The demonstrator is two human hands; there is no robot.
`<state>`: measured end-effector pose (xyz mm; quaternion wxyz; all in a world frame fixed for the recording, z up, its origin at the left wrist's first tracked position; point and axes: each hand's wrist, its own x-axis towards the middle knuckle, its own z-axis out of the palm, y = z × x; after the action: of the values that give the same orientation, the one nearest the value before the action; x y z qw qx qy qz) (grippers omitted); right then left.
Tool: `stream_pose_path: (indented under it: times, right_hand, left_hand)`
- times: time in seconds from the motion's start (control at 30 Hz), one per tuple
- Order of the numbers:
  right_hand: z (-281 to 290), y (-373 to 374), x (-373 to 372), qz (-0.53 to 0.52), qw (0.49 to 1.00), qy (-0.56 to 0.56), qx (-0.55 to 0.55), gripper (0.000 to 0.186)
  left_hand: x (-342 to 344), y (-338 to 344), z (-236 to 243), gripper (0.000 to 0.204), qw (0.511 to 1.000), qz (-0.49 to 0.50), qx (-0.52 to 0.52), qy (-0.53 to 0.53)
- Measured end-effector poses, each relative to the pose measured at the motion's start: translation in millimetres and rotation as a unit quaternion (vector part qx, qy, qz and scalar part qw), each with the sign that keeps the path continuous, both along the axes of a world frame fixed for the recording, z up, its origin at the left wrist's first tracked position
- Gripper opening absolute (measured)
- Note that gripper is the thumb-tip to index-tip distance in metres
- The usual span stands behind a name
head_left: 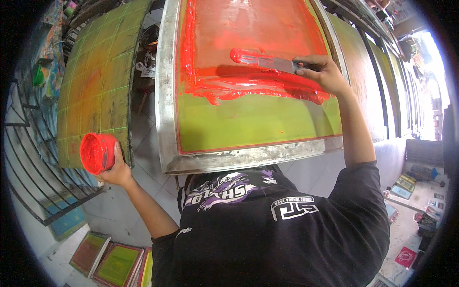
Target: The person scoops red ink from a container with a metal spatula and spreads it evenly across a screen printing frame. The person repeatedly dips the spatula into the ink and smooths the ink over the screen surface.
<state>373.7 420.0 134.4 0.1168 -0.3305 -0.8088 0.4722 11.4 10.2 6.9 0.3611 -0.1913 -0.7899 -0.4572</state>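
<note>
Nearest, your shirt [267, 229] sits close against the frame [253, 160]; lean in and the cloth could pick up ink from its edge. Out to your left, your left hand [117, 171] is wrapped round the side of the tub [107, 152], its mouth in view and red inside. A slack grip or more tilt could spill it onto the board [98, 71] behind. Beyond the frame's near bar, the green strip [258, 119] of the screen is mostly bare, though ragged ink [224, 91] borders it and could creep down if pushed carelessly. Farther up, your right hand [324, 74] is clamped on the scraper [270, 62], held over the screen, its loaded end pointing left; a jolt could drip ink.
</note>
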Motion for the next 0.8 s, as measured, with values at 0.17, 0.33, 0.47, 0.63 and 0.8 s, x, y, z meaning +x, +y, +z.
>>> stream_pose_path:
  times: [0.17, 0.33, 0.47, 0.63, 0.8]
  right_hand:
    - [4, -2, -8, -0.015, 0.999, -0.029, 0.012, 0.034]
    - [7, -4, -12, -0.016, 0.999, -0.035, -0.001, 0.034]
    - [4, -8, -7, -0.05, 0.998, -0.036, -0.002, 0.034]
    - [5, 8, 42, -0.089, 0.995, -0.037, 0.038, 0.035]
    - [21, 11, 96, -0.122, 0.976, -0.141, 0.109, 0.034]
  left_hand:
    - [1, -1, 1, 0.054, 0.998, 0.032, -0.042, 0.041]
    - [6, 5, 4, 0.055, 1.0, 0.006, 0.007, 0.019]
    - [5, 8, 3, 0.055, 1.0, -0.001, -0.004, 0.012]
    - [2, 3, 0, 0.058, 1.0, 0.006, 0.018, -0.018]
    - [-1, -6, -2, 0.058, 0.991, -0.027, 0.038, -0.126]
